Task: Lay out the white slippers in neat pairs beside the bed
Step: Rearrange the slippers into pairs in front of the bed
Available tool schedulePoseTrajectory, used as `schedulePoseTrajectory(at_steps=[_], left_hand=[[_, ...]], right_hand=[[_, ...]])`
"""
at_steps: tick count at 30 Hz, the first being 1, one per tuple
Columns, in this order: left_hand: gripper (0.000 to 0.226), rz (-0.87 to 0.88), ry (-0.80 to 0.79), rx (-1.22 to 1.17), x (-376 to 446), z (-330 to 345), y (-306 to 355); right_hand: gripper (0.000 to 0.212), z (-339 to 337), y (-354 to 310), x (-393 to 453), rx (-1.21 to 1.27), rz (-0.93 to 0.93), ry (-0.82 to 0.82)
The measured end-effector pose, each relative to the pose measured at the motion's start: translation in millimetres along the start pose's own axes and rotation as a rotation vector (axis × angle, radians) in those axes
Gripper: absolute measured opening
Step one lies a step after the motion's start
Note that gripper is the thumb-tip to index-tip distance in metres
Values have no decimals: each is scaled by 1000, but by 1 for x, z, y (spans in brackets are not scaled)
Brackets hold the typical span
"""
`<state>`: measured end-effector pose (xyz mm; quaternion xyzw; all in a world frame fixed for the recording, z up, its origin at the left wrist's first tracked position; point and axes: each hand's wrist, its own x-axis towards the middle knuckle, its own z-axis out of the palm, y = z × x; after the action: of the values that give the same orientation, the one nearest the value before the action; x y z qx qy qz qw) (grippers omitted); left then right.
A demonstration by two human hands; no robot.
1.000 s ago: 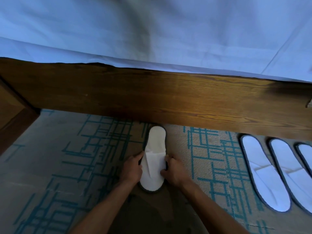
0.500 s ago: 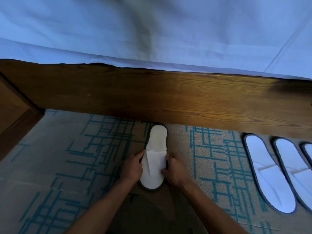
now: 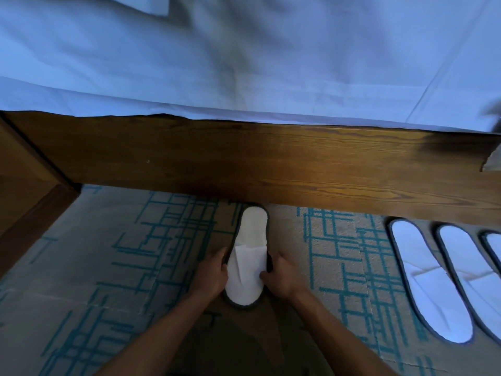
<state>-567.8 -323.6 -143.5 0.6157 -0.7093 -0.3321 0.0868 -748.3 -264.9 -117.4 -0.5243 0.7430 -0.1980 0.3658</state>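
Note:
A white slipper with a dark rim [image 3: 250,240] lies on the carpet, its heel end touching the wooden bed frame [image 3: 244,164]. My left hand [image 3: 210,275] grips its left side and my right hand [image 3: 282,276] grips its right side, near the toe strap. A dark edge under it may belong to a second slipper beneath; I cannot tell. Further right, three more white slippers lie side by side: one [image 3: 431,280], another [image 3: 471,275], and a third [image 3: 494,246] cut off by the frame edge.
A white sheet [image 3: 244,63] hangs over the bed frame. A wooden piece of furniture [image 3: 24,191] stands at the left. The beige carpet with teal line pattern [image 3: 122,253] lies bare between the furniture and the held slipper.
Both hands stay on the same slipper; the fingers have shifted slightly along its sides. The view has tilted a little, showing more of the bed.

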Motion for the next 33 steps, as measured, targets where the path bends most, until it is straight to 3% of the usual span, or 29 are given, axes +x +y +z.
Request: schedulePoseTrajectory(at_steps=[3,8,11,15,21,28,33], left_hand=[[46,-71,101,84,-7,-6,2],[20,84,198,184,-26,-8,37],[19,175,183,257,-33,11,68],[21,272,66,309,-39,54,113],[17,417,-89,322,-40,117,191],[21,545,-191,350,-37,179,262],[21,526,-191,383,-37,198,295]], right_hand=[[32,-8,8,-6,-6,13,14],[9,-51,43,-27,-124,-68,78],[27,-90,81,-42,-175,-73,161],[15,-142,143,-64,-196,86,248],[17,-193,207,-89,-215,240,388],[43,-223,250,-95,-243,263,390],[46,-226,254,-85,-274,227,313]])
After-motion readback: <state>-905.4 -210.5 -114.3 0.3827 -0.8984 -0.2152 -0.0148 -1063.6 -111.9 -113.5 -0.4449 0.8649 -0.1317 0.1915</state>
